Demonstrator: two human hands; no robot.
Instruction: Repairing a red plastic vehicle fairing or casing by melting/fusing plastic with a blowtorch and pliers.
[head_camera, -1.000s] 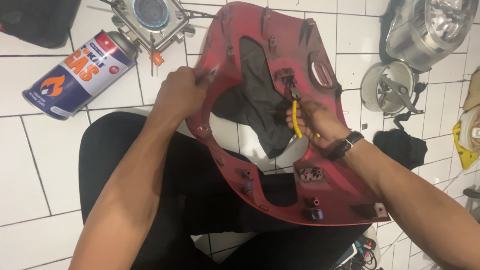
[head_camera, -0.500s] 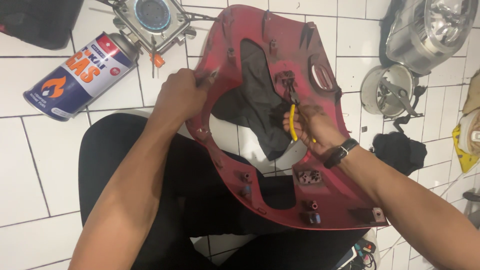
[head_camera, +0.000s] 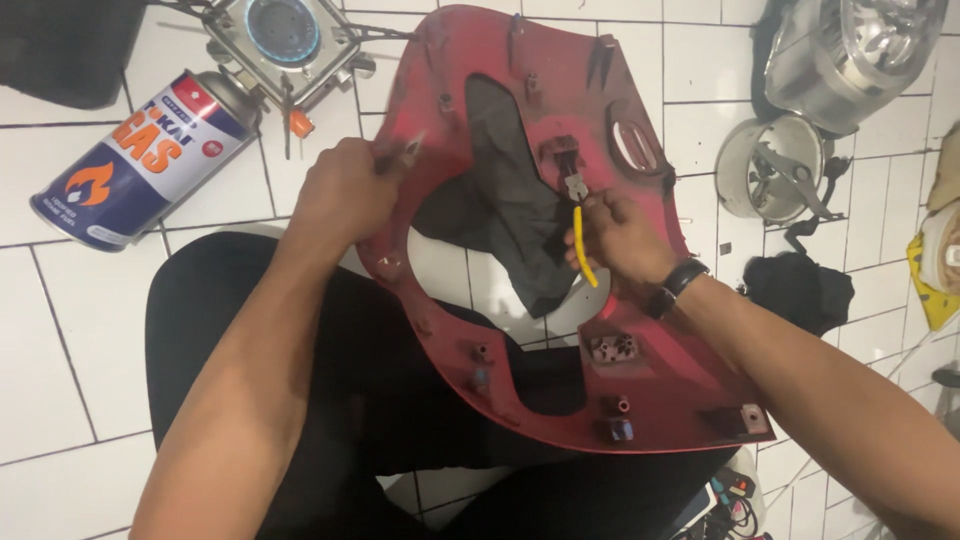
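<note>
Holding one big red plastic panel (head_camera: 560, 330) over a lap in black trousers (head_camera: 330, 400), the person uses two hands. The left hand (head_camera: 345, 195) is closed tight on the panel's left edge. The right hand (head_camera: 620, 240) is closed around one pair of yellow-handled pliers (head_camera: 582, 235), and the pliers' tip sits at a small bracket (head_camera: 562, 155) near the middle of the panel. One dark cloth (head_camera: 505, 210) shows through the panel's big hole.

Left of the panel lies one blue gas can (head_camera: 140, 160) on its side. Just above the can, still left of the panel, stands one small camping stove (head_camera: 285, 40). Right of the panel are two shiny lamp parts: one clear headlight (head_camera: 860, 55) and one round silver bowl (head_camera: 765, 165). Below them, right of the panel, lies one black rag (head_camera: 800, 290).

All of it rests on a floor (head_camera: 60, 340) of white tiles with dark lines.

Compared with a second ago, the right hand has slid a little higher up the panel, and the pliers' tip has come up to the bracket. The left hand has stayed put.
</note>
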